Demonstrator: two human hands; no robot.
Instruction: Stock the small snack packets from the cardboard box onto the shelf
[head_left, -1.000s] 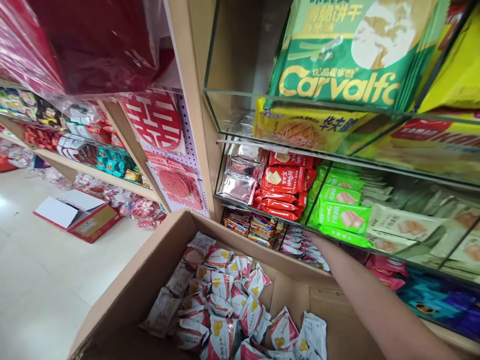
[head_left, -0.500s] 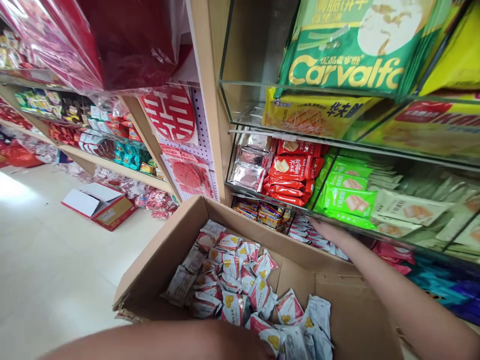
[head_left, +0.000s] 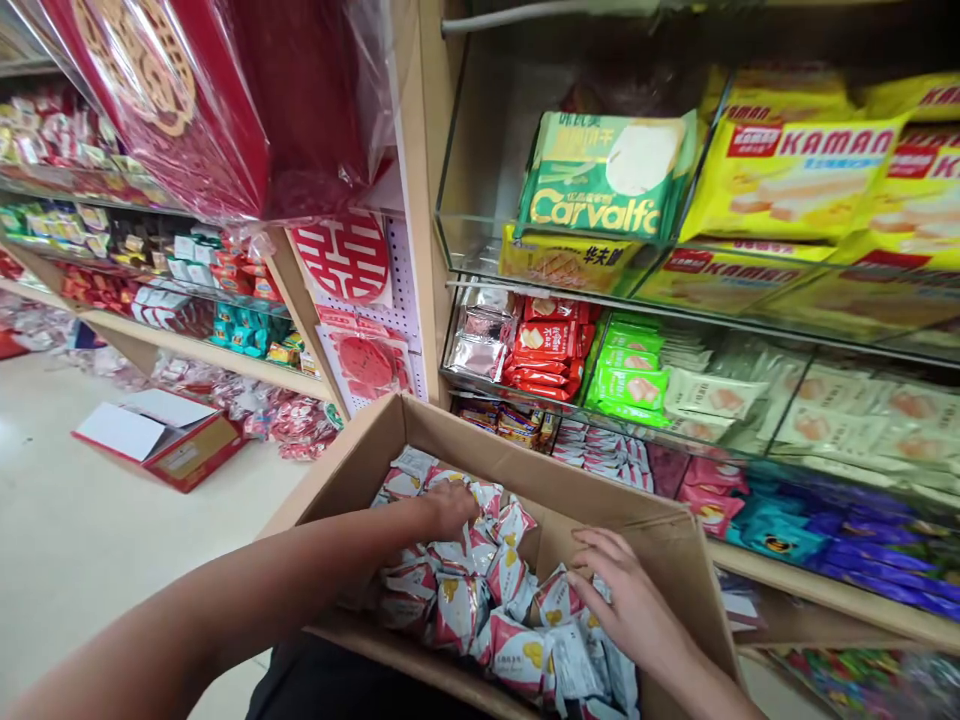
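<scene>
An open cardboard box [head_left: 634, 500] holds a heap of small white-and-pink snack packets [head_left: 517, 650] with a yellow picture on them. Into the back left of the heap reaches my left hand [head_left: 452, 507], its fingers curled down on a snack packet; the fingertips are partly hidden. My right hand [head_left: 619, 585] is over the right side of the box, fingers apart, close above the packets there and gripping none. Just behind the box, similar white-and-pink packets [head_left: 604, 452] lie in rows in a low shelf compartment.
Clear-fronted shelves hold red packets [head_left: 547, 350], green packets [head_left: 634, 370] and yellow wafer packs [head_left: 795, 170]. A wooden upright [head_left: 426, 200] divides the shelving. To the left, a large red plastic-wrapped package [head_left: 255, 110] hangs close; a red-and-white carton [head_left: 161, 435] lies on the floor.
My right hand has come back from the low shelf compartment to above the box. My left hand has moved further into the heap. The view has drawn back and shows more shelf.
</scene>
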